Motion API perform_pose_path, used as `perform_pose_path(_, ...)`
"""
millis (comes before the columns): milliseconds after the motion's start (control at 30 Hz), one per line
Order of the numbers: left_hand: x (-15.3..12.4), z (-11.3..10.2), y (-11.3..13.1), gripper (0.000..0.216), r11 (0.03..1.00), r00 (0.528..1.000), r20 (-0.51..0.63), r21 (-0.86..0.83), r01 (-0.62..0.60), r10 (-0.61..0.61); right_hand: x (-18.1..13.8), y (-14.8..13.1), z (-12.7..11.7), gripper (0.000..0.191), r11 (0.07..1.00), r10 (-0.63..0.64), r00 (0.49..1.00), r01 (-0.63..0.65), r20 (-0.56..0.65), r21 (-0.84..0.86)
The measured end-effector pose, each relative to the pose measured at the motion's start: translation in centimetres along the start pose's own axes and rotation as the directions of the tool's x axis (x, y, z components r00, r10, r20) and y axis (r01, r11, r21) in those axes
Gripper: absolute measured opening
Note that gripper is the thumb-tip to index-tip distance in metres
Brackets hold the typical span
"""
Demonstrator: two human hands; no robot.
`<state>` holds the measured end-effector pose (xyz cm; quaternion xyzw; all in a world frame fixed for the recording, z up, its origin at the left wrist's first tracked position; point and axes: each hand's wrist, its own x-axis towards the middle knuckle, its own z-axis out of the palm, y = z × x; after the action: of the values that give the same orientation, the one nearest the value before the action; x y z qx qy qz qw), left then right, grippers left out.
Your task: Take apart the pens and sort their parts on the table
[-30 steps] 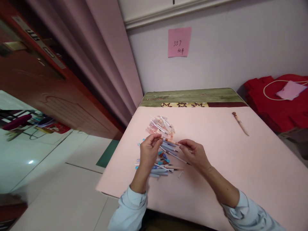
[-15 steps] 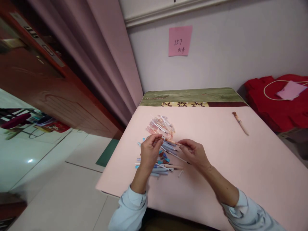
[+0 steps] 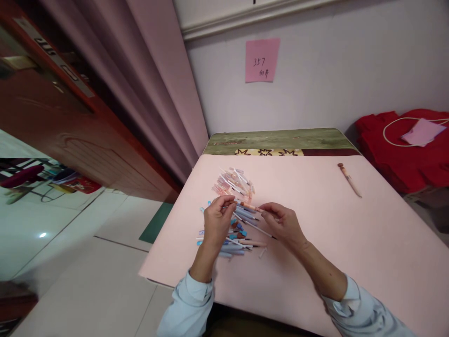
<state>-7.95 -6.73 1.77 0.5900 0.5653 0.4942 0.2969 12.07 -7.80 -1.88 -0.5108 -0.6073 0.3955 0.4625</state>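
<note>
In the head view, the left hand [image 3: 218,220] and the right hand [image 3: 285,225] share one pen [image 3: 248,206]. The left pinches its left end between thumb and fingers; the right grips the other end with its fingertips. The pen spans the gap between them, above the left half of the table [image 3: 322,243], its right end slightly nearer the table's near edge.

Toward the table's far left corner, just beyond the left hand, lies a heap of pink parts [image 3: 231,180] with white refills among them. Blue barrels [image 3: 231,249] lie nearer the near edge, partly hidden by the left hand and wrist. Blue and brown caps [image 3: 239,229] sit just right of that hand. A white refill [image 3: 260,229] points toward the right hand, and a small clear piece [image 3: 262,253] lies by the barrels. Another pen, brown-topped [image 3: 350,180], rests near the right edge, toward the far right corner, well apart from both hands.
</note>
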Motion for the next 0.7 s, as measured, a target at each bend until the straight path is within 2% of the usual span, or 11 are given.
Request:
perform_pose_path(400,0.1,0.2,0.9,0.014,0.996,0.996,0.059,0.053,-0.07,0.067,0.0,-0.3,0.2,0.017,0.999,0.022,0.999,-0.024,0.038,0.049)
perform_pose_path(600,0.2,0.0,0.8,0.015,0.99,0.993,0.05,0.092,-0.109,0.105,-0.1,0.1,0.3,0.02,0.998,0.015,0.998,-0.019,0.059,0.068)
perform_pose_path(700,0.2,0.0,0.5,0.019,0.993,0.996,0.035,0.081,-0.085,0.082,-0.2,0.5,0.5,0.021,0.998,0.036,0.995,-0.041,0.089,0.047)
